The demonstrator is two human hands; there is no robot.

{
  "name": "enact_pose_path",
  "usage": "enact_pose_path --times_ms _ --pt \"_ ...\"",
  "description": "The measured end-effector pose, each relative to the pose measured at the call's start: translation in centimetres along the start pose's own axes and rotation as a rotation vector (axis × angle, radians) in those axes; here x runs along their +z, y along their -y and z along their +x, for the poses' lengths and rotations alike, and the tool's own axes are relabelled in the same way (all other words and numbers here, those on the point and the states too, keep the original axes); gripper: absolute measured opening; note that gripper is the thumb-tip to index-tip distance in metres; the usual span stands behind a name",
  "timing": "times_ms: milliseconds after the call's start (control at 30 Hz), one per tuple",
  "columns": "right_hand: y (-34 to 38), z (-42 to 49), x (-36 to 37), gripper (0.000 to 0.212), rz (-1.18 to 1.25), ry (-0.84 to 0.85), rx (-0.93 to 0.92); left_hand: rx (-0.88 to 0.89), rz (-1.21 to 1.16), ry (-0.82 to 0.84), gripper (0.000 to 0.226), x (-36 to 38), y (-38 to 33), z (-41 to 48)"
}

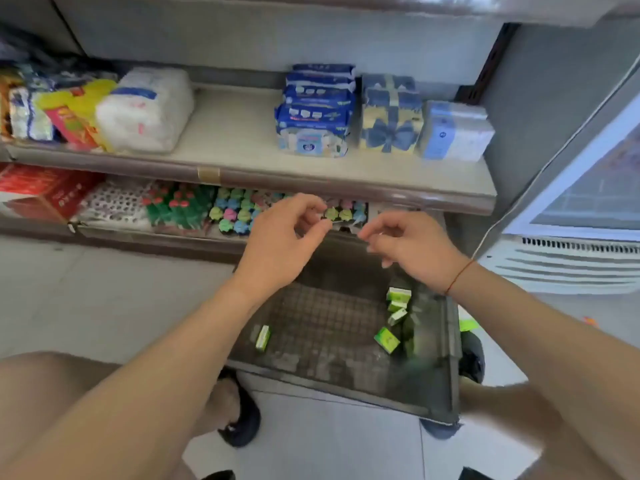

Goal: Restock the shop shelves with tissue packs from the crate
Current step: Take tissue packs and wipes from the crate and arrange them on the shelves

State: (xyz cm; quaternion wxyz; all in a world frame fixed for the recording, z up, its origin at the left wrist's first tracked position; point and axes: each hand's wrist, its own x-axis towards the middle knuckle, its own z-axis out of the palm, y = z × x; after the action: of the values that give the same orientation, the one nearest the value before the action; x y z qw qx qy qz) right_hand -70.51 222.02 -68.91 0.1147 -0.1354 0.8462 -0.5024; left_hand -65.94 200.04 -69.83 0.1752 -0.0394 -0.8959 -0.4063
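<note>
The crate (452,344) sits on the floor (104,289) right against the bottom shelf (166,237), between our knees and the shelving. Its dark grid bottom is mostly bare. One green pack (263,337) lies alone at its left, and a few more green packs (398,301) are tumbled along the right wall.

Our left hand (287,237) and right hand (412,244) hover side by side over the crate's far edge, not touching each other. Fingers on both are loosely curled, each grip slack with nothing visible in it (the frame is blurred here). The hands cover part of the coloured packs (235,213) on the bottom shelf. A red thread (457,277) circles the right wrist.

On the middle shelf (239,140) a wide bare stretch lies between a white bag (149,109) on the left and a stack of blue packs (315,105) on the right. Just beside the stack stand bow-printed boxes (391,116), then a pale blue pack (457,133). A red box (45,192) sits at the far left below. A cooler (588,202) stands to the right of the shelving.
</note>
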Motion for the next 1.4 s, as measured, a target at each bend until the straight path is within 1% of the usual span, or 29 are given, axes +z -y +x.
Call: enact_pose_path --times_ms 133,200,267,367,467,567,633,700,767,800,867,967,1100,1200,1300,1400 --pt "-7.1 0.7 5.7 0.021 -0.131 0.168 0.267 -0.228 0.107 0.249 0.023 3.2 7.9 -3.5" --pt "-10.4 0.8 8.1 0.020 -0.203 0.248 0.353 -0.298 0.133 0.391 0.027 4.8 10.8 -4.8" --pt "-13.8 1.0 10.0 0.019 -0.329 0.352 0.396 -0.352 0.174 0.527 0.030 6.5 13.3 -6.1" --pt "-18.6 0.9 11.0 0.020 -0.563 0.516 0.481 -0.428 0.272 0.717 0.037 9.3 17.2 -7.4" --pt "-22.6 1.1 10.5 0.030 -0.678 0.598 0.624 -0.508 0.427 0.814 0.039 11.7 21.1 -7.1" --pt "-25.7 1.9 10.7 0.033 -0.755 0.616 0.633 -0.596 0.572 0.885 0.034 13.2 25.5 -6.6" --pt "-27.9 2.5 11.2 0.036 -0.826 0.622 0.587 -0.590 0.681 0.944 0.030 14.6 28.4 -6.7" --pt "-29.9 3.2 11.7 0.047 -0.855 0.621 0.560 -0.542 0.755 1.013 0.032 16.4 30.3 -6.9" --pt "-31.7 3.9 12.1 0.064 -0.900 0.638 0.528 -0.475 0.780 1.070 0.035 18.4 30.6 -6.8" --pt "-32.7 4.1 12.3 0.071 -0.952 0.652 0.503 -0.441 0.784 1.089 0.035 19.4 30.9 -6.9" --pt "-34.2 4.3 13.0 0.077 -1.083 0.668 0.440 -0.437 0.817 1.145 0.034 20.9 31.5 -7.8" --pt "-36.1 4.2 14.5 0.077 -1.171 0.686 0.440 -0.518 0.865 1.177 0.038 21.9 33.2 -9.4" --pt "-37.9 4.1 16.1 0.073 -1.177 0.665 0.491 -0.525 0.897 1.158 0.038 22.3 32.9 -9.7" --pt "-38.1 4.1 17.4 0.071 -1.173 0.650 0.463 -0.508 0.880 1.124 0.039 22.2 33.4 -10.5" --pt "-37.8 4.3 18.6 0.072 -1.154 0.639 0.426 -0.562 0.842 1.075 0.037 22.2 34.1 -10.7" --pt "-37.4 4.5 19.9 0.065 -1.016 0.636 0.466 -0.585 0.815 1.062 0.038 22.5 34.0 -10.9"
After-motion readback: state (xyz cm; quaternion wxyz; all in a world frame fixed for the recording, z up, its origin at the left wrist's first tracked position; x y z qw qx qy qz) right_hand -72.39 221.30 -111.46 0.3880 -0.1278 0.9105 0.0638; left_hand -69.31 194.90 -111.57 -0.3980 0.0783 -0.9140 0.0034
